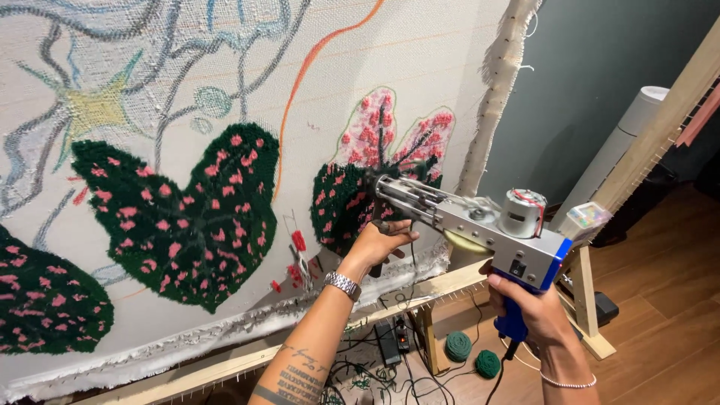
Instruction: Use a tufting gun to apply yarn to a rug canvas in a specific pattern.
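The person stands before a stretched white backing cloth [420,67] pinned along a wooden frame [442,281], and holds a tufting gun [480,221] up to it with both hands. The gun is metal-bodied, silver-grey with a blue grip and a round motor on top; its front end touches the cloth at a partly tufted leaf [352,187], dark green speckled with pink below, pink and pale above.

The right hand [529,307] is closed around the blue rear grip, fingers wrapped tight, a thin beaded bracelet on the wrist. The left hand [379,244] is curled around the dark front handle beneath the gun's nose, close against the cloth; how firmly the fingers clasp it cannot be made out, since the handle hides most of them. That wrist carries a metal watch [343,285] and the forearm bears tattoos.

To the left on the cloth sits a finished large green leaf [180,217] with pink spots, and part of another [45,300] at the far left edge. Drawn outlines in grey, blue, orange and yellow cover the upper cloth, untufted. Loose red yarn ends hang between the two leaves.

On the wooden floor below lie two balls of green yarn [472,355], just beside one another, near a tangle of black cables [379,367]. A pale tube [622,142] leans at the right
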